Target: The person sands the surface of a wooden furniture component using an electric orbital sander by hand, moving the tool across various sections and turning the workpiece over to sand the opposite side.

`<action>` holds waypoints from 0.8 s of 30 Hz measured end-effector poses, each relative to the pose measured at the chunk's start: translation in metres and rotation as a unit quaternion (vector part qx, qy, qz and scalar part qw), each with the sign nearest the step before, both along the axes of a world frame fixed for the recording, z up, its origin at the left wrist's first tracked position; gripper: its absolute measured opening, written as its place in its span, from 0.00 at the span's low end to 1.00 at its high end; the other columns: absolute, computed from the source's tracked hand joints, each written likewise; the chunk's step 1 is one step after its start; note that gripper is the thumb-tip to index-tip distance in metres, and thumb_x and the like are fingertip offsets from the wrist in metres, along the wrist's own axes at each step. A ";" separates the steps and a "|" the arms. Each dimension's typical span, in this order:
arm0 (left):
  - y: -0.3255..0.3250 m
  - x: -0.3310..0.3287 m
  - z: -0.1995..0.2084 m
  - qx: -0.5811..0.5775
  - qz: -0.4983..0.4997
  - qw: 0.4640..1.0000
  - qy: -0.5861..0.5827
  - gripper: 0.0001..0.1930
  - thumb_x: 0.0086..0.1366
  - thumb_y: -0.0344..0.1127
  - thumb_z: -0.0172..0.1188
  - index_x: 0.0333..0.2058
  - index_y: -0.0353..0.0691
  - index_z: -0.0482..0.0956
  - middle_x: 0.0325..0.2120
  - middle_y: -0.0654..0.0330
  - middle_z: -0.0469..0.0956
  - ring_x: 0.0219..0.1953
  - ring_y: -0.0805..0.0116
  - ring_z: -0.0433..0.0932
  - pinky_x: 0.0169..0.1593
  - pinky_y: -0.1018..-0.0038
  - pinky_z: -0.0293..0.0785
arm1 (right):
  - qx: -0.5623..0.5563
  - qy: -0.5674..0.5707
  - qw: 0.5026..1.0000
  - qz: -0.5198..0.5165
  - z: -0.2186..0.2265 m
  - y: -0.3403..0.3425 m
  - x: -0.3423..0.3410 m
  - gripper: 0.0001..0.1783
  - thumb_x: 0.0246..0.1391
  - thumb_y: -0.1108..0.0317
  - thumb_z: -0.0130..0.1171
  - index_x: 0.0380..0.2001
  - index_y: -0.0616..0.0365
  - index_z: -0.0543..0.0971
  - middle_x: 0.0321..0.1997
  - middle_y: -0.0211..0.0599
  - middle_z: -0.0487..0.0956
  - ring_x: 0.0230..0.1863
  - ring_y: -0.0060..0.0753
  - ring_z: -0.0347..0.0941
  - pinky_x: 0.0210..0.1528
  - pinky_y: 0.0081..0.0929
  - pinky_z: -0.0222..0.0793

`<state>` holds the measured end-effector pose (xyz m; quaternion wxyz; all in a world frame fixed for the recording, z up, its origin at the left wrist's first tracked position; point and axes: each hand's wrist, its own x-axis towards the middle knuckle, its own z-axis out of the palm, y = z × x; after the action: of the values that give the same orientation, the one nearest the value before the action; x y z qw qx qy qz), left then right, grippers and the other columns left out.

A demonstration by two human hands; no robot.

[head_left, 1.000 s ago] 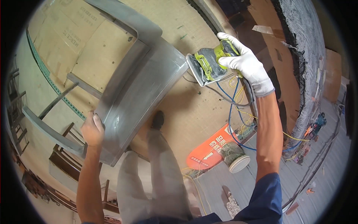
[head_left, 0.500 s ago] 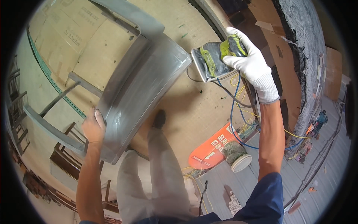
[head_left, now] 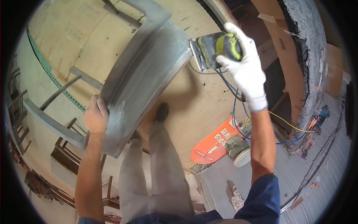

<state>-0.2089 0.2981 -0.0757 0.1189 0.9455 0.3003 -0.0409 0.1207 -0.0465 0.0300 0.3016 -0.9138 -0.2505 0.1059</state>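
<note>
A grey chair [head_left: 143, 80] lies tipped in front of me, its broad curved panel facing up and its arms and legs reaching to the left and far side. My bare left hand [head_left: 96, 115] grips the panel's near left edge, fingers bent over it. In a white glove, my right hand [head_left: 244, 65] is wrapped round a black and lime-green sander [head_left: 214, 48]. The sander is tilted, its flat pad turned left against or very close to the panel's right end; I cannot tell if they touch.
Cardboard [head_left: 209, 99] covers the floor beneath the chair. Blue hose [head_left: 234, 112] and yellow cords trail below the sander. An orange sign [head_left: 212, 143] and a dusty tub [head_left: 238, 151] stand at lower right. Brown wooden frames [head_left: 65, 158] sit at left, a cardboard-lined structure [head_left: 287, 63] at right.
My right hand and the sander have moved slightly left and up, tilting more against the panel's end. The chair has shifted a little in view. My left hand keeps its hold.
</note>
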 end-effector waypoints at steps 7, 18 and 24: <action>0.000 0.000 0.000 -0.014 0.001 1.000 0.009 0.14 0.82 0.46 0.49 0.47 0.47 0.80 0.29 0.43 0.85 0.31 0.34 0.84 0.34 0.44 0.78 | -0.057 0.012 0.997 0.043 0.010 0.041 -0.181 0.35 0.55 0.69 0.72 0.65 0.27 0.83 0.58 0.44 0.77 0.41 0.46 0.82 0.40 0.36 0.84; 0.000 0.001 0.004 -0.010 0.005 1.000 -0.004 0.13 0.83 0.46 0.49 0.47 0.48 0.80 0.30 0.44 0.85 0.32 0.34 0.84 0.35 0.45 0.79 | -0.023 -0.098 0.994 -0.043 -0.019 0.018 -0.118 0.35 0.51 0.65 0.78 0.64 0.32 0.83 0.59 0.46 0.78 0.51 0.52 0.84 0.45 0.39 0.87; 0.000 -0.001 0.001 -0.011 0.005 1.000 -0.006 0.16 0.83 0.48 0.48 0.46 0.48 0.81 0.31 0.44 0.85 0.34 0.35 0.84 0.36 0.44 0.79 | 0.039 -0.107 0.990 -0.084 -0.034 -0.001 -0.022 0.45 0.48 0.78 0.79 0.71 0.51 0.76 0.68 0.39 0.77 0.66 0.39 0.75 0.71 0.36 0.73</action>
<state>-0.2100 0.2976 -0.0749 0.1315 0.9430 0.3034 -0.0380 0.0990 -0.0478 -0.0035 0.3162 -0.9253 -0.2075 -0.0278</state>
